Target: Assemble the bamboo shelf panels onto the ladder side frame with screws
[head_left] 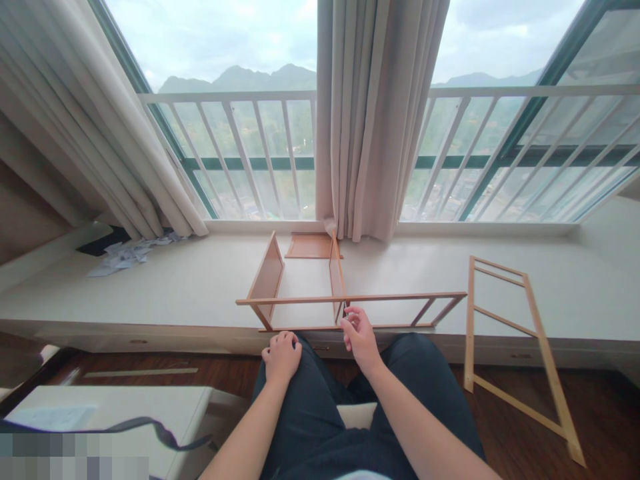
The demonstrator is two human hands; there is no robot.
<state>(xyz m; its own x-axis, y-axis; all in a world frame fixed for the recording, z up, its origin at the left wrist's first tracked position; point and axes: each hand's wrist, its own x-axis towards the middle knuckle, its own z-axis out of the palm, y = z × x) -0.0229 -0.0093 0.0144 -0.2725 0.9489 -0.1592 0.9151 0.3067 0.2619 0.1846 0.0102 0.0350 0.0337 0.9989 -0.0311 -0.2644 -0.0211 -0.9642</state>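
left hand [283, 355] fisted on dark-trousered knee, empty | right hand [359, 335] fingers loosely apart, just below rail, holding nothing visible | half-built light wooden shelf frame [345, 299] lying on white window ledge [175, 280] | loose slatted wooden side frame [505, 323] leaning right | beige curtain [370, 120] behind

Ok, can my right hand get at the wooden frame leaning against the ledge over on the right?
Probably yes. The right hand hovers by the half-built wooden rack, and nothing lies between it and the leaning frame; only the right knee sits below that path, though it would take a sideways stretch.
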